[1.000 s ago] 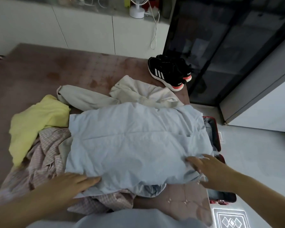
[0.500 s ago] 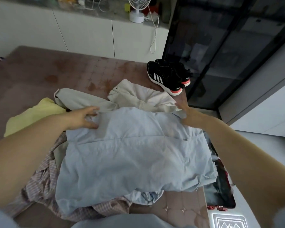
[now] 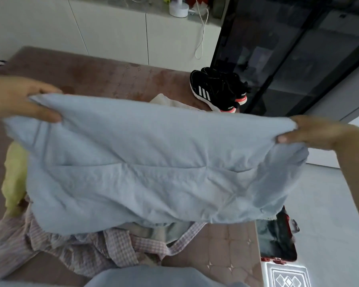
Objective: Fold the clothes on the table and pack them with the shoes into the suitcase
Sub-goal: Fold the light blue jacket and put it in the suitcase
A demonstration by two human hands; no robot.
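While my left hand [image 3: 19,98] and right hand [image 3: 311,133] each pinch a top corner of the blue shirt [image 3: 153,162], it hangs stretched left to right over the table [image 3: 226,245]. The suitcase [image 3: 278,241] lies low on my right, nearer the right hand.

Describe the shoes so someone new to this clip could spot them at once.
Start at the tall dark glass cabinet on the right. Beside it, on the brown table's far right corner, sits a pair of shoes. They are black with three white stripes and coral heels, unlike the pale clothes nearby.
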